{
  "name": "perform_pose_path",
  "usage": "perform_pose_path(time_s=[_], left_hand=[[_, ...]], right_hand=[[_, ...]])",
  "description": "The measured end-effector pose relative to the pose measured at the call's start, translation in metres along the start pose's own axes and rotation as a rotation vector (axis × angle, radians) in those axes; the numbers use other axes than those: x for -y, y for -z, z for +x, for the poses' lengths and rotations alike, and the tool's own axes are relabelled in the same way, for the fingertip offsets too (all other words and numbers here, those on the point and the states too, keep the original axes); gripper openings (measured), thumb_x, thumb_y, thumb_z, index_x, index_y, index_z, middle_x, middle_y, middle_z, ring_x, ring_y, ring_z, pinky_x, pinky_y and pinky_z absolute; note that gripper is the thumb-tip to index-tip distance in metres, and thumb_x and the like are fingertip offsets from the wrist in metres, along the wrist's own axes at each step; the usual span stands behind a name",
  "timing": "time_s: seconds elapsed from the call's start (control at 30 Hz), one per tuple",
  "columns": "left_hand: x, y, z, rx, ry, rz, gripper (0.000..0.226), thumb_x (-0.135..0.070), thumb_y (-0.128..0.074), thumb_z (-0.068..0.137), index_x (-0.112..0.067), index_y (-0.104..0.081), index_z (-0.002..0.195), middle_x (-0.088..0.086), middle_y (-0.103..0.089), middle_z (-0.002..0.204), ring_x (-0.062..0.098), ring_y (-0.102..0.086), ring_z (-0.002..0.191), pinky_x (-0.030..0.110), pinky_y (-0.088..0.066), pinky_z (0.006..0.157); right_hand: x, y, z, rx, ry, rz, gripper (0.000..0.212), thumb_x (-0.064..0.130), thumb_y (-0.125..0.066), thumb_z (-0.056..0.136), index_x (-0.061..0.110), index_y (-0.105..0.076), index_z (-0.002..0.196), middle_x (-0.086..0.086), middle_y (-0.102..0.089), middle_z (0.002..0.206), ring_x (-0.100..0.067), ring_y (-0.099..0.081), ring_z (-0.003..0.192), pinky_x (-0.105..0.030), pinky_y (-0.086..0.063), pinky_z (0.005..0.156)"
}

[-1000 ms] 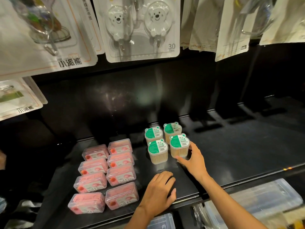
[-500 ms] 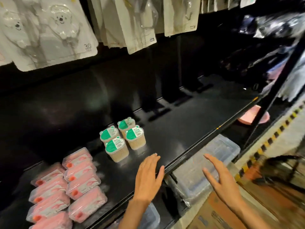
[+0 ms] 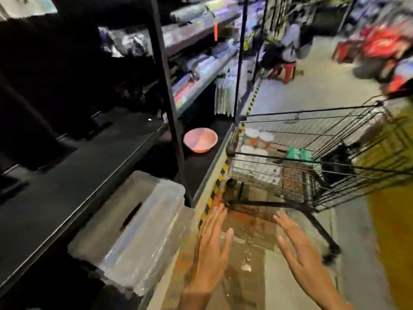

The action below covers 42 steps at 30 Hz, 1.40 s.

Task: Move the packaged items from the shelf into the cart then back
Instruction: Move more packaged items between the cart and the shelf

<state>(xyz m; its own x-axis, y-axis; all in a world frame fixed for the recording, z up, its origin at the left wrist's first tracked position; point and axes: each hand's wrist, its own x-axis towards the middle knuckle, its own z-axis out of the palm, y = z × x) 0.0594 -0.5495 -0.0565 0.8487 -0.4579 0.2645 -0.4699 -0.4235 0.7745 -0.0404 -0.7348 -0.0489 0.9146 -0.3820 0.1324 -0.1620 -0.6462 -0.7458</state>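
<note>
Two bare hands in the lower part of the head view, both empty. Left hand (image 3: pixel 212 249): fingers straight and slightly spread, holding nothing. Right hand (image 3: pixel 299 249): same, fingers extended and fanned, palm turned inward toward the left one. Both hang over the floor, touching nothing.

Surface and room: store aisle, pale concrete floor (image 3: pixel 312 90), with a brownish patch directly beneath and just beyond the fingertips. Yellow-and-black hazard strip (image 3: pixel 218 182) runs along the shelf base, just left of the left hand and away up the aisle. Dark shelf board (image 3: pixel 73 175) lies well left of the left hand; no packages can be seen on the part in view. Clear lidded plastic bin (image 3: pixel 134 231) sits under that board, near the left hand's left side. Pink bowl (image 3: pixel 200 139) on a lower ledge, ahead and left of both hands. Far background blurred: stacked goods, red stools.

Task thing: wire cart (image 3: pixel 312 157), ahead and to the right of the right hand, well apart from both. Its long axis runs roughly left to right across the view, slightly tilted. Inside, white-topped containers (image 3: pixel 257 135) and green-topped items (image 3: pixel 299 153); motion blur blocks a count.
</note>
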Motion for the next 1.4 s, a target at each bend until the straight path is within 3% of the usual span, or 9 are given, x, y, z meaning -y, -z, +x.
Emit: perform_pose_path(time_s=[0.1, 0.27, 0.47, 0.67, 0.87, 1.0, 1.1, 1.27, 1.4], left_hand=[[-0.038, -0.056, 0.014, 0.07, 0.023, -0.029, 0.052, -0.058, -0.027, 0.095, -0.039, -0.033, 0.142, -0.042, -0.018, 0.142, -0.016, -0.017, 0.135, -0.001, -0.008, 0.105], [-0.07, -0.112, 0.051, 0.183, -0.022, 0.014, 0.051, -0.053, -0.031, 0.093, -0.036, -0.033, 0.141, -0.035, -0.021, 0.144, -0.016, -0.014, 0.135, -0.002, -0.006, 0.105], [-0.085, -0.164, 0.114, 0.277, -0.074, 0.037, 0.046, -0.048, -0.035, 0.093, -0.044, -0.026, 0.137, -0.037, -0.017, 0.142, -0.018, -0.012, 0.135, 0.009, -0.01, 0.11], [-0.085, -0.219, 0.199, 0.294, -0.111, 0.028, 0.05, -0.046, -0.038, 0.091, -0.041, -0.023, 0.138, -0.038, -0.012, 0.14, -0.03, -0.003, 0.126, -0.005, -0.001, 0.1], [-0.07, -0.281, 0.327, 0.351, -0.063, 0.007, 0.058, -0.057, -0.037, 0.09, -0.039, -0.022, 0.143, -0.024, -0.016, 0.149, -0.007, -0.013, 0.138, 0.023, -0.013, 0.115], [-0.057, -0.331, 0.416, 0.406, -0.011, 0.015, 0.062, -0.063, -0.035, 0.085, -0.037, -0.023, 0.14, -0.014, -0.028, 0.148, 0.006, -0.025, 0.138, 0.031, -0.023, 0.115], [-0.045, -0.364, 0.461, 0.468, 0.001, -0.015, 0.068, -0.067, -0.039, 0.086, -0.034, -0.023, 0.144, -0.014, -0.021, 0.151, 0.004, -0.019, 0.139, 0.025, -0.017, 0.113], [-0.003, -0.425, 0.514, 0.551, 0.157, 0.015, 0.068, -0.041, -0.056, 0.091, -0.024, -0.022, 0.148, -0.003, -0.021, 0.156, 0.012, -0.018, 0.144, 0.034, -0.021, 0.117], [0.039, -0.473, 0.534, 0.576, 0.235, 0.011, 0.074, -0.038, -0.063, 0.088, -0.025, -0.02, 0.147, -0.015, -0.021, 0.145, 0.0, -0.017, 0.132, 0.022, -0.017, 0.109]], right_hand=[[-0.043, 0.049, -0.007, -0.038, -0.09, -0.01, 0.049, 0.064, -0.033, 0.089, 0.049, -0.036, 0.136, 0.038, -0.026, 0.145, 0.013, -0.018, 0.138, -0.021, -0.017, 0.114], [-0.092, 0.091, 0.002, -0.117, -0.19, 0.013, 0.059, 0.07, -0.031, 0.086, 0.048, -0.036, 0.14, 0.032, -0.027, 0.148, 0.009, -0.017, 0.14, -0.027, -0.019, 0.114], [-0.126, 0.12, 0.038, -0.194, -0.25, 0.039, 0.05, 0.054, -0.04, 0.087, 0.048, -0.031, 0.136, 0.041, -0.021, 0.14, 0.024, -0.011, 0.132, -0.008, -0.011, 0.106], [-0.172, 0.143, 0.115, -0.275, -0.302, 0.08, 0.057, 0.07, -0.033, 0.082, 0.05, -0.032, 0.134, 0.031, -0.028, 0.145, 0.012, -0.02, 0.137, -0.023, -0.019, 0.111], [-0.224, 0.164, 0.244, -0.313, -0.379, 0.101, 0.06, 0.066, -0.038, 0.086, 0.04, -0.032, 0.14, 0.027, -0.026, 0.145, 0.011, -0.021, 0.133, -0.023, -0.02, 0.11], [-0.26, 0.176, 0.326, -0.258, -0.497, 0.121, 0.072, 0.073, -0.035, 0.085, 0.034, -0.031, 0.145, 0.021, -0.027, 0.146, 0.004, -0.023, 0.134, -0.025, -0.021, 0.11], [-0.298, 0.175, 0.377, -0.238, -0.573, 0.118, 0.071, 0.056, -0.046, 0.084, 0.025, -0.032, 0.147, 0.008, -0.032, 0.15, -0.002, -0.028, 0.133, -0.023, -0.022, 0.108], [-0.375, 0.147, 0.442, -0.201, -0.77, 0.241, 0.071, 0.035, -0.067, 0.086, 0.017, -0.033, 0.146, -0.002, -0.038, 0.15, -0.016, -0.035, 0.137, -0.026, -0.03, 0.107], [-0.433, 0.109, 0.477, -0.193, -0.94, 0.401, 0.072, 0.025, -0.071, 0.084, 0.01, -0.033, 0.144, -0.008, -0.041, 0.147, -0.021, -0.038, 0.136, -0.032, -0.032, 0.108]])
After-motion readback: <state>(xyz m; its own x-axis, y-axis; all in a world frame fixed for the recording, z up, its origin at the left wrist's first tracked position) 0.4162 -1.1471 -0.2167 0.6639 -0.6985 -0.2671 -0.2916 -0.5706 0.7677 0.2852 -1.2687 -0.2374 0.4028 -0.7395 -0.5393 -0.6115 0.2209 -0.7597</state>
